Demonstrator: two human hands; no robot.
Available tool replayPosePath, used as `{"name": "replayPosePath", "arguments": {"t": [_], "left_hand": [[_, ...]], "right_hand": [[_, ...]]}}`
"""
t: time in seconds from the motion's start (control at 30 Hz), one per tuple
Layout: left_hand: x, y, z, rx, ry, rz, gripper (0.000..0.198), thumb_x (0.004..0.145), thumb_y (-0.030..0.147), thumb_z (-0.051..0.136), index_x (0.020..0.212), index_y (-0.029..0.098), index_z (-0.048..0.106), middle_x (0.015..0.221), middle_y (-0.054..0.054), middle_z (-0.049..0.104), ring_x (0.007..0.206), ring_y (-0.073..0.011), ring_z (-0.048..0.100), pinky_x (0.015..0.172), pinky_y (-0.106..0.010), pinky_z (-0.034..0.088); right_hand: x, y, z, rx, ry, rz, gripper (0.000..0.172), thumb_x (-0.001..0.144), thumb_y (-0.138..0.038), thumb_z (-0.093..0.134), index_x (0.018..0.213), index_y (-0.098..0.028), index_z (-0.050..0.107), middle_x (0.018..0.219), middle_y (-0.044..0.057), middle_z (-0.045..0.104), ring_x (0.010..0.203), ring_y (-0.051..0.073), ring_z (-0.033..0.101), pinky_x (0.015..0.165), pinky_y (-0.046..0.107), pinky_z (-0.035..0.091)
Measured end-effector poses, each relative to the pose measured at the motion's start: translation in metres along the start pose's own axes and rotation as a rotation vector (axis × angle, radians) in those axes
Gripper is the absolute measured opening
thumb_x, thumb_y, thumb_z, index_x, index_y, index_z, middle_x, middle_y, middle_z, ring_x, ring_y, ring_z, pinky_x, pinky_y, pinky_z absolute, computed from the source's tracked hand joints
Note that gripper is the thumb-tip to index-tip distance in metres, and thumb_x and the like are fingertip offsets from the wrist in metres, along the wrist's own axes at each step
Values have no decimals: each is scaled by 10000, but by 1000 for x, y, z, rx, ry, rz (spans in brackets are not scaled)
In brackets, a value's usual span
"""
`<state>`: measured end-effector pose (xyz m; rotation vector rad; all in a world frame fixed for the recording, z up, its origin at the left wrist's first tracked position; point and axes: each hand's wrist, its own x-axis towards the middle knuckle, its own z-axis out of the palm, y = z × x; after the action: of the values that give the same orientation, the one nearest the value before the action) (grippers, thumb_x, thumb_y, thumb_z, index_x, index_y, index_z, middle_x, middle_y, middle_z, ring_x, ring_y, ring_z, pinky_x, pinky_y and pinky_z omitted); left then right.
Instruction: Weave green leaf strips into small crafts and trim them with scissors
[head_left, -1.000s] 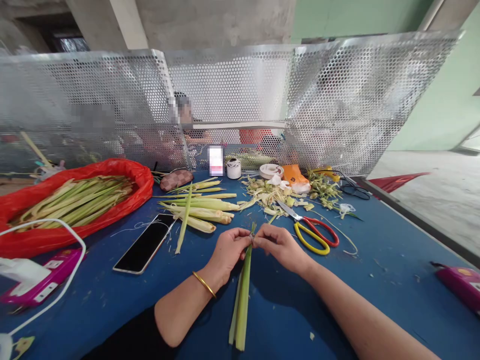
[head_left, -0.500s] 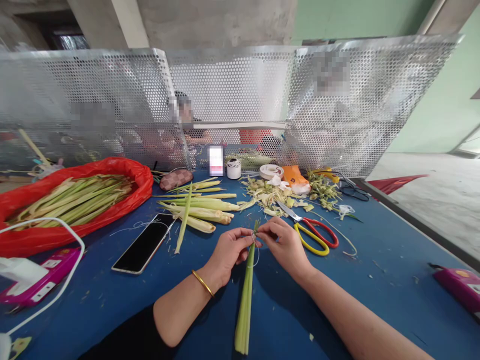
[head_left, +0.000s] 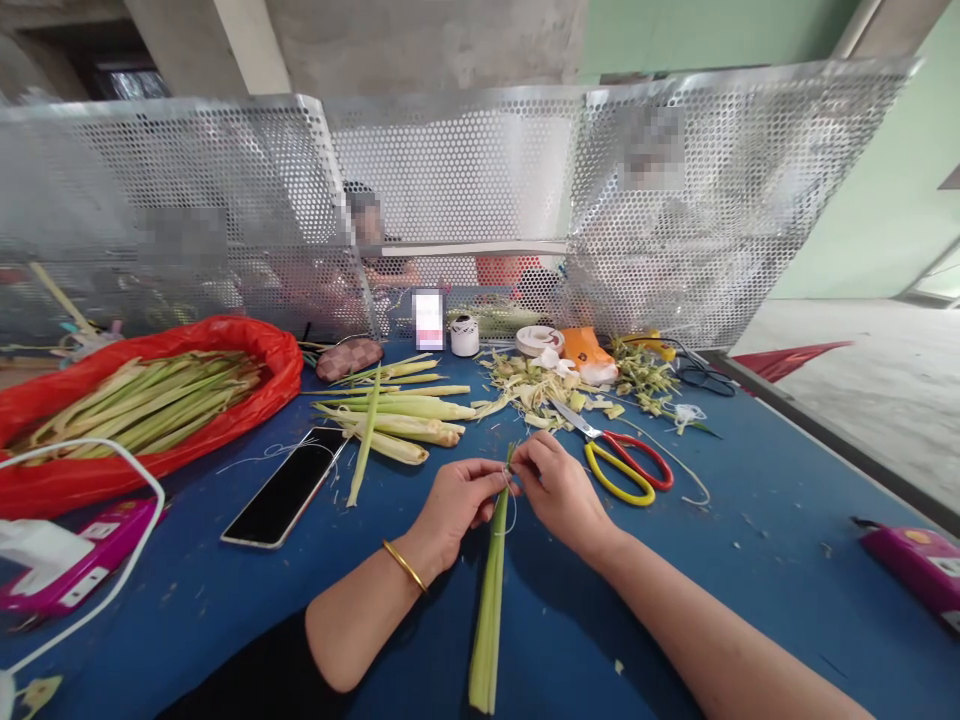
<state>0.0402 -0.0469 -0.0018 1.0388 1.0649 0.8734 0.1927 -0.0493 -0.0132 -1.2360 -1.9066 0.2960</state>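
A narrow bundle of green leaf strips (head_left: 489, 610) lies lengthwise in front of me, its thin tied end pointing away. My left hand (head_left: 454, 505) is closed, pinching the bundle just below that end between thumb and fingers. A thin white thread (head_left: 513, 515) goes around the bundle there, and a loop of it hangs down on the right. My right hand (head_left: 559, 490) is closed too, its thumb and fingertips pinched on the thread beside the bundle's tip. Red-and-yellow-handled scissors (head_left: 626, 465) lie partly open just beyond my right hand.
Pale green husks (head_left: 405, 415) lie beyond my left hand, near a dark phone (head_left: 289, 490). A red bag (head_left: 289, 370) of leaf strips and a purple power strip (head_left: 75, 575) are at left. Behind the scraps (head_left: 525, 385), a thread spool (head_left: 464, 338) stands before a perforated metal screen (head_left: 457, 150).
My right fingertips have shifted slightly at the thread, drawing nearer the bundle's tip. My left hand keeps its pinch, and the bundle has hardly moved. The whole view has shifted a little.
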Motion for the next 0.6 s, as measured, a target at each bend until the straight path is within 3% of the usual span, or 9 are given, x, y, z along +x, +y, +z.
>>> {"name": "replayPosePath", "arguments": {"t": [0.2, 0.4, 0.6], "left_hand": [[1, -1, 1, -2, 13, -1, 263, 676, 281, 696, 886, 125, 676, 688, -32, 675, 380, -16, 383, 355, -145, 222], [1, -2, 1, -12, 54, 3, 196, 679, 286, 675, 786, 123, 654, 652, -16, 656, 357, -16, 385, 337, -149, 205], [2, -2, 1, -41, 65, 5, 211, 662, 277, 688, 806, 130, 644, 636, -12, 657, 354, -17, 380, 338, -148, 210]], "right_hand": [[0, -1, 1, -10, 37, 4, 155, 881, -143, 456, 749, -207, 508, 795, 21, 502, 687, 156, 523, 630, 260, 405], [0, -3, 0, 48, 13, -39, 153, 875, -133, 466, 745, -204, 503, 783, 16, 499, 684, 148, 515, 621, 250, 397], [0, 2, -1, 90, -43, -66, 148, 871, -114, 469, 764, -206, 514, 799, 13, 506, 679, 137, 511, 614, 242, 396]]}}
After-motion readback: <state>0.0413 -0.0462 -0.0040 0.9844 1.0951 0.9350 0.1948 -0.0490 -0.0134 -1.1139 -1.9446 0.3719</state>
